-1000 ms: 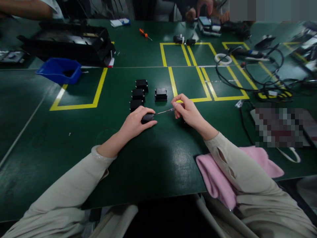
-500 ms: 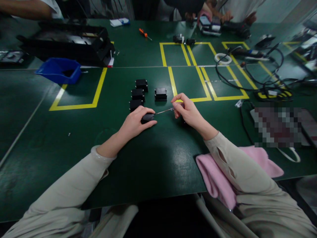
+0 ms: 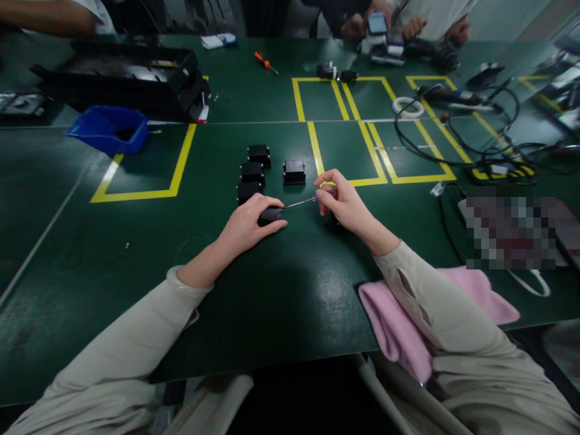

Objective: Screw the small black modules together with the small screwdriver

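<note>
My left hand (image 3: 249, 223) is closed round a small black block-shaped part (image 3: 270, 215), thumb on the near side and fingers on the far side. In my right hand (image 3: 341, 202) is a screwdriver (image 3: 302, 203) with a thin metal shaft, pinched at its handle. The shaft's tip meets the right end of the black part; the exact contact is too small to make out. Just beyond my left hand, several similar black parts (image 3: 251, 172) stand in a slanting row. Another black part (image 3: 294, 171) stands apart, to their right.
A blue bin (image 3: 109, 130) and black trays (image 3: 136, 78) lie at the left. An orange screwdriver (image 3: 265, 61) is farther back. Cables (image 3: 457, 158) spread over the right side. Under my right forearm lies a pink cloth (image 3: 394, 320). Across the table, co-workers' hands (image 3: 414, 27) hold devices.
My hands keep almost the same place, and a little more of the screwdriver's handle shows in my right hand. Across the table, a co-worker's hand has shifted with a device.
</note>
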A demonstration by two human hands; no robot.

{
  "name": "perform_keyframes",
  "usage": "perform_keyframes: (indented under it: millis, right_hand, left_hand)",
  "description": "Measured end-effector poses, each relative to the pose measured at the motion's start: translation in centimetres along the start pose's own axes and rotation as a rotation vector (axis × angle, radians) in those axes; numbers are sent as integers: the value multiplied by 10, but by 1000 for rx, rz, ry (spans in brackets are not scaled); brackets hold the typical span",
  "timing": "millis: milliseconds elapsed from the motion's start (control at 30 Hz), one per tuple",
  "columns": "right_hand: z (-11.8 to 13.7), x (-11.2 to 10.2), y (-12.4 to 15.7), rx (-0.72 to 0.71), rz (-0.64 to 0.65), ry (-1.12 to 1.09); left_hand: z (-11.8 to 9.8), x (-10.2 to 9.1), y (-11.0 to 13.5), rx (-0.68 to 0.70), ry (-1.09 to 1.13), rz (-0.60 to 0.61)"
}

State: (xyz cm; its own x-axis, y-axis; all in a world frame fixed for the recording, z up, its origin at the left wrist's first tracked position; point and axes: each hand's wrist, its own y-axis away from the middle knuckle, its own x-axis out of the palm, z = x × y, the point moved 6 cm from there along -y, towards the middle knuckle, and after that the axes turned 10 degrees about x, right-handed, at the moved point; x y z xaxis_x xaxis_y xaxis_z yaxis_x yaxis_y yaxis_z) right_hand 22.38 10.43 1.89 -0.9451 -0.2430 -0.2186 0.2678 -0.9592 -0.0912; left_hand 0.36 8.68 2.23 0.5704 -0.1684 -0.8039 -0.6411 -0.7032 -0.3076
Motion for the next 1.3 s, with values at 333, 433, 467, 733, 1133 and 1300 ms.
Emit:
perform_keyframes:
  millis: [333, 433, 467, 733, 1133, 1300]
  right_hand:
    - [1, 2, -1, 17, 23, -19]
    - [1, 0, 0, 2, -6, -8]
    - [1, -1, 0, -2, -18, -3]
    - [-1, 2, -1, 40, 16, -26]
    - [0, 2, -1, 44, 36, -11]
    - [1, 0, 0, 23, 8, 14]
  left_hand:
    - [0, 0, 0, 11, 2, -17]
    - [0, 0, 0, 3, 4, -14]
    - [0, 0, 0, 0, 3, -12]
    - [-1, 0, -1, -16, 9, 2]
    - [0, 0, -1, -20, 3, 5]
    - [0, 0, -1, -7, 3, -2]
